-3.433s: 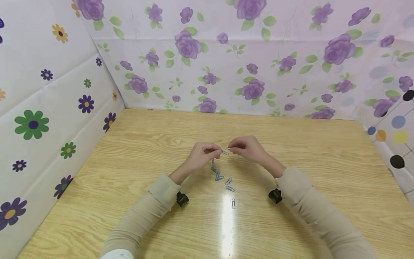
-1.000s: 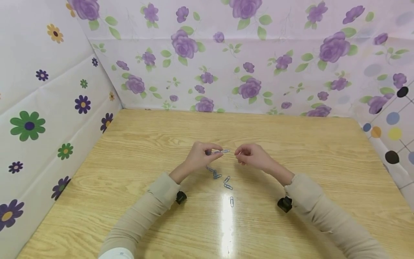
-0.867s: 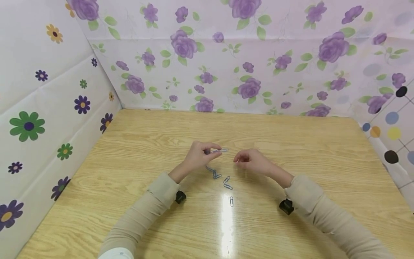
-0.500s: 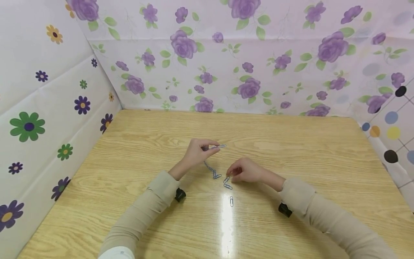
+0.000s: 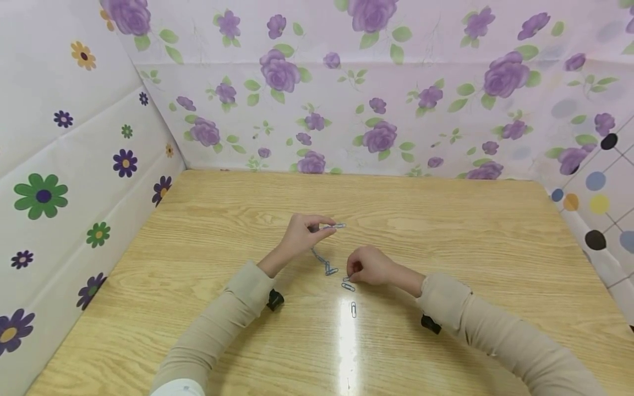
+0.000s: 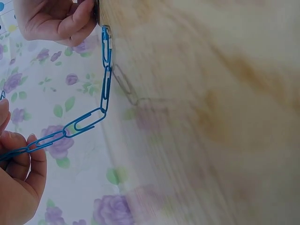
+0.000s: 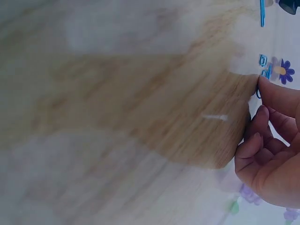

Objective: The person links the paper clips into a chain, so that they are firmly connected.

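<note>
My left hand (image 5: 301, 234) pinches a chain of linked blue paper clips (image 6: 86, 121), and one end clip (image 5: 339, 225) sticks out past the fingertips to the right. The rest of the chain droops below the palm, its lower links (image 5: 329, 269) lying on the table. To the right and nearer, my right hand (image 5: 372, 266) is down at the tabletop. Its thumb and forefinger pinch a loose paper clip (image 5: 346, 279), mostly covered by the fingers. In the right wrist view that hand's fingers are curled at the clip (image 7: 258, 92).
Close by the right hand lies another loose paper clip (image 5: 349, 287), with one more clip (image 5: 354, 309) nearer the front. The wooden table (image 5: 238, 203) is backed by a flowered cloth (image 5: 337, 99). Black wrist cameras hang under both sleeves.
The right hand has let go near the chain's end and come down to a loose clip on the table. The left hand has shifted slightly left, still holding the chain.
</note>
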`<state>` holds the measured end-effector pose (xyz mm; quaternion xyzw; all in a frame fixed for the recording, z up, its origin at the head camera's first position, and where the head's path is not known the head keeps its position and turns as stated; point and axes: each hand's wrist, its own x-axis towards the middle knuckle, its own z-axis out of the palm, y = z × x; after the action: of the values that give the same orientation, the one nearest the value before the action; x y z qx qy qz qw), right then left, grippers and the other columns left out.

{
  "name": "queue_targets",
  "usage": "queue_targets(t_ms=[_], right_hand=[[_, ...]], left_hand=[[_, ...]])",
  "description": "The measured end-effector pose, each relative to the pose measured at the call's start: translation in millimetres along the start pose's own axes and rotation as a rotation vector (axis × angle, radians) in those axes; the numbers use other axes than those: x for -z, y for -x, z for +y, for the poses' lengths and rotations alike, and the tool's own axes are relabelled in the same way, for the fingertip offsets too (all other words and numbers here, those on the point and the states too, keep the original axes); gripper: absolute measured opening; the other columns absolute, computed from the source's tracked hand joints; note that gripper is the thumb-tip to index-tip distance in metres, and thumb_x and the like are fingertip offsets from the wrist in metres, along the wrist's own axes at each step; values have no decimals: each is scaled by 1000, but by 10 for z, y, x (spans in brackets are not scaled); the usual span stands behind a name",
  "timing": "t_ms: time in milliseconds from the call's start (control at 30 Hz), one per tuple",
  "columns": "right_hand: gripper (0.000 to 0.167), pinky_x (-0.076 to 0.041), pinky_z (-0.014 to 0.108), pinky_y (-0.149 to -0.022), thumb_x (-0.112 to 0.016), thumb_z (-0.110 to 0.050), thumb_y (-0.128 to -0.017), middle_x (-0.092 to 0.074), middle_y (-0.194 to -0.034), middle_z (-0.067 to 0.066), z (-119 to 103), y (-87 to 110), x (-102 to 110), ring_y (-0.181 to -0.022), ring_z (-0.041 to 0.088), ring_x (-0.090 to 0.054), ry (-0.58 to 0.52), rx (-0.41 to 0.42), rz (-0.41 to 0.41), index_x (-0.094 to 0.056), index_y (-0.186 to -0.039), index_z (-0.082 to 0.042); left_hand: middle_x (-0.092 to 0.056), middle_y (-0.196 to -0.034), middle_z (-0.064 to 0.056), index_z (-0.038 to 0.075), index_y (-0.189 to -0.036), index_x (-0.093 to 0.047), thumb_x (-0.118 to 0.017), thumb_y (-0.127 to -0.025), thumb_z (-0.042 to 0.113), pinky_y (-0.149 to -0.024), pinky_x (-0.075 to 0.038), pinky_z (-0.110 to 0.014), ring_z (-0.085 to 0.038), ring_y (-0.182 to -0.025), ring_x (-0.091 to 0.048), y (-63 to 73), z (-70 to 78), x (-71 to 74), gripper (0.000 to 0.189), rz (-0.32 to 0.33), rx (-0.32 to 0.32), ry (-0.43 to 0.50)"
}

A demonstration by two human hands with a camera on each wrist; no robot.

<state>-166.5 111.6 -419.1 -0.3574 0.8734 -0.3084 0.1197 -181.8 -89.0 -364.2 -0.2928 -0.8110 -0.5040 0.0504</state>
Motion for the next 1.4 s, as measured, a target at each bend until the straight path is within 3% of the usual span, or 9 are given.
queue_targets(t_ms=[300,500,667,833,1067,1233,1400], right_hand=[[9,-44,22,-61,-70,-5,-78,-57,-68,-8,21,32,43,-64,6,-50,-76,-17,-2,-64,-72,-10],[8,-44,23,-58,-67,-8,-81,-59,-70,-5,3,40,136,-63,7,-49,-128,-7,40,-62,-76,-10],[10,-43,22,-54,-66,-8,-83,-58,-69,-5,-29,34,228,-59,7,-49,-122,-4,116,-60,-76,-9],[10,-38,21,-48,-67,-8,-83,-57,-64,-4,-97,12,326,-53,8,-44,-79,4,248,-60,-75,-8],[9,-36,22,-47,-67,-6,-82,-57,-64,-2,-194,-64,397,-52,9,-41,-57,43,391,-61,-75,-6],[8,-36,22,-47,-67,-6,-81,-58,-65,-1,-218,-84,416,-52,9,-42,-38,48,428,-62,-76,-5],[8,-37,23,-47,-68,-5,-81,-59,-65,0,-197,-64,414,-52,9,-43,-18,45,440,-62,-75,-5]], left_hand=[[-40,-47,-4,-6,-92,-68,-67,-81,2,-42,-23,-17,-2,-43,-27,2,35,5,14,-8,16,-14],[-40,-46,-3,-6,-92,-69,-67,-80,1,-42,-23,-17,-1,-42,-26,2,46,5,14,-18,16,-18],[-40,-45,-6,-7,-91,-68,-67,-80,0,-42,-22,-17,-2,-41,-26,4,44,9,13,-26,3,-13],[-42,-46,-7,-7,-91,-68,-67,-80,0,-41,-23,-17,-2,-41,-27,7,48,14,14,-39,10,-9],[-43,-46,0,0,-91,-71,-70,-80,11,-41,-24,-18,-3,-41,-28,-34,-301,-96,15,-42,-11,-38],[-44,-46,5,2,-88,-72,-70,-80,11,-40,-25,-19,-4,-41,-31,-26,-297,-109,12,-47,-47,-51],[-46,-46,3,1,-88,-72,-70,-80,9,-40,-25,-18,-2,-40,-30,-10,-281,-116,12,-48,-30,-56]])
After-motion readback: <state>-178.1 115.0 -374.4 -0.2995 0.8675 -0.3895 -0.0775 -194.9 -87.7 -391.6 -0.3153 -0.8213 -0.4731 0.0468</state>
